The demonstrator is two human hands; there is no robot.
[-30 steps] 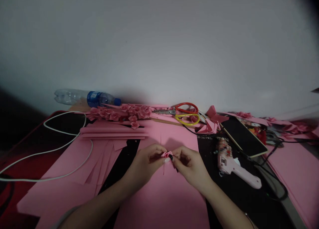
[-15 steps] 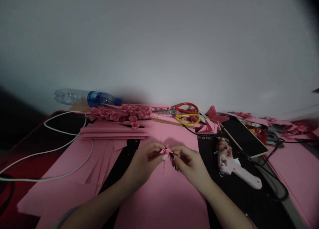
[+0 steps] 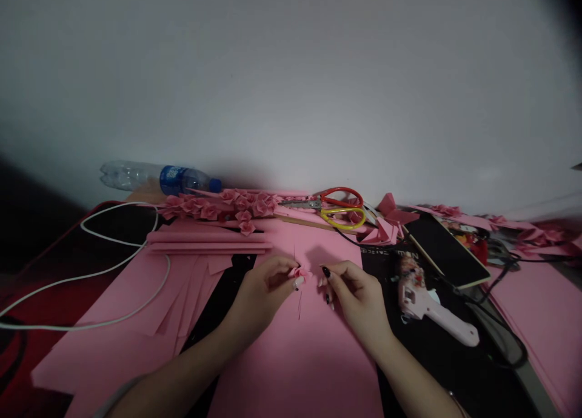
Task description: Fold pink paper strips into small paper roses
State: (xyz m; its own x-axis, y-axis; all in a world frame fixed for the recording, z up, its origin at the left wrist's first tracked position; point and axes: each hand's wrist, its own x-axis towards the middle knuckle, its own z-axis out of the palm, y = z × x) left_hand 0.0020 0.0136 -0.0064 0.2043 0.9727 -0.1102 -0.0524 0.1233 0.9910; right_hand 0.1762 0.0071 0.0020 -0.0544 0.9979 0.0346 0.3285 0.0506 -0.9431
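Flower [image 3: 300, 274] sits pinched in the left hand [image 3: 266, 288]; at the flower's three o'clock, the right hand [image 3: 359, 294] curls narrowly, just apart; whether it holds anything, I cannot tell.

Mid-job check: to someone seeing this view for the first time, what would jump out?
Probably the red-and-yellow scissors, bright against all the pink, lying at the back near the wall. Just to their left is a heap of pink paper flowers. In the middle, the left hand pinches a small paper flower above a pink sheet.
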